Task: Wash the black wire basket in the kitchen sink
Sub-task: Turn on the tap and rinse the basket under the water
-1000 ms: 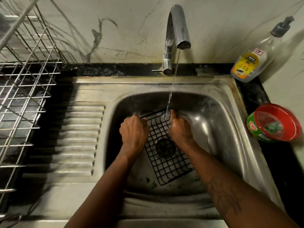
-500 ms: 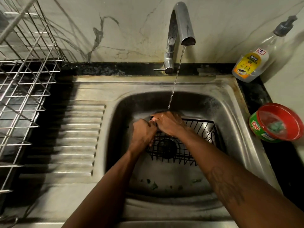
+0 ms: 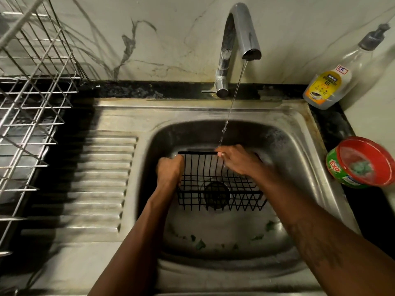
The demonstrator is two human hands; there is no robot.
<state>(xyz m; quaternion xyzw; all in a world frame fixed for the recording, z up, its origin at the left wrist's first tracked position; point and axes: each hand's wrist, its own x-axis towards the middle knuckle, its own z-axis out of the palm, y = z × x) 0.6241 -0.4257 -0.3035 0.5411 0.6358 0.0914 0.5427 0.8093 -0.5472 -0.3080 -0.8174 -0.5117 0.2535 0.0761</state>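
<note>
In the basin of the steel sink, the black wire basket stands tipped on its side over the drain, its far rim raised to a thin stream of water from the tap. The left hand grips the basket's left end with curled fingers; the right hand closes over the far rim just where the stream lands. I read this as the rinse, with neither hand holding a scrubber. I judge the next move calls for turning the basket so its near and right wires meet the stream. Green scraps lie on the near sink floor. On the dark surface at right stand a dishwash gel bottle and a red tub; a dish rack stands at left.
</note>
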